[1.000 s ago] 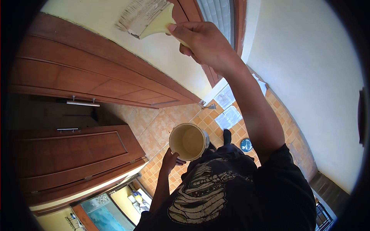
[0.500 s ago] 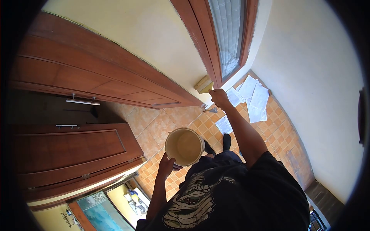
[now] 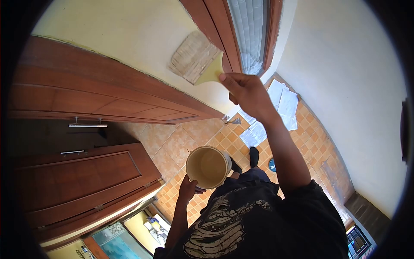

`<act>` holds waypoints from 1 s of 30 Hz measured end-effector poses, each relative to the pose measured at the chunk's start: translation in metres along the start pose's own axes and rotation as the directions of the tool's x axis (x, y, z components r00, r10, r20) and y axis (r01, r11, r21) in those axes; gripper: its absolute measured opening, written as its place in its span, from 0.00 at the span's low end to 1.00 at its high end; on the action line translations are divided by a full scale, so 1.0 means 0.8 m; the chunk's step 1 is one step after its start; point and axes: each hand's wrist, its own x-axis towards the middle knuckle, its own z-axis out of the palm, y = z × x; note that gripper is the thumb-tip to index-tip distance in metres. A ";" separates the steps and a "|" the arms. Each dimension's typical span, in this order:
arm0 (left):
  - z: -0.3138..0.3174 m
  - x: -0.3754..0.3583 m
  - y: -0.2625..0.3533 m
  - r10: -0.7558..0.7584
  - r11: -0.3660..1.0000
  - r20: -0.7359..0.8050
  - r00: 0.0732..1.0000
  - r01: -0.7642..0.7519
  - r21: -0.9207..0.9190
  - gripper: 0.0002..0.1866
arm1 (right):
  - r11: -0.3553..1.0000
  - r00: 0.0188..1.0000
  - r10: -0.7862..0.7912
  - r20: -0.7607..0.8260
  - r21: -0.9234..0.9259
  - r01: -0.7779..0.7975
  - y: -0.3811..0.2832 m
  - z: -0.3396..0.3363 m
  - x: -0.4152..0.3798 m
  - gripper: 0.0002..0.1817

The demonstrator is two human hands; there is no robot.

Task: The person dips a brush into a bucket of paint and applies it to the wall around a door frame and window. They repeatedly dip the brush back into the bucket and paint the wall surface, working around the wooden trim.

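A wide flat paintbrush with pale, paint-caked bristles and a yellowish handle is gripped in my right hand, which is raised. In this view its bristles overlap the cream wall between the wooden door and the window frame. Low down, my left hand grasps the rim of a beige bucket, thumb over the edge. The bucket is in front of my body with its mouth facing up, its inside coated pale tan.
Brown double doors stand at the left, one leaf ajar. White papers lie on the tiled floor below the window. A small scraper-like tool lies by the wall base. A blue round object is beside my foot.
My right hand has brought the paintbrush up, leftward and closer to the camera from low beside the window frame. My left hand and the bucket have barely moved.
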 end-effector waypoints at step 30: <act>-0.029 0.016 0.003 0.081 0.995 0.005 0.997 -0.080 -0.058 0.27 | 0.998 0.996 0.042 0.077 0.037 -0.045 -0.030 -0.002 -0.022 0.27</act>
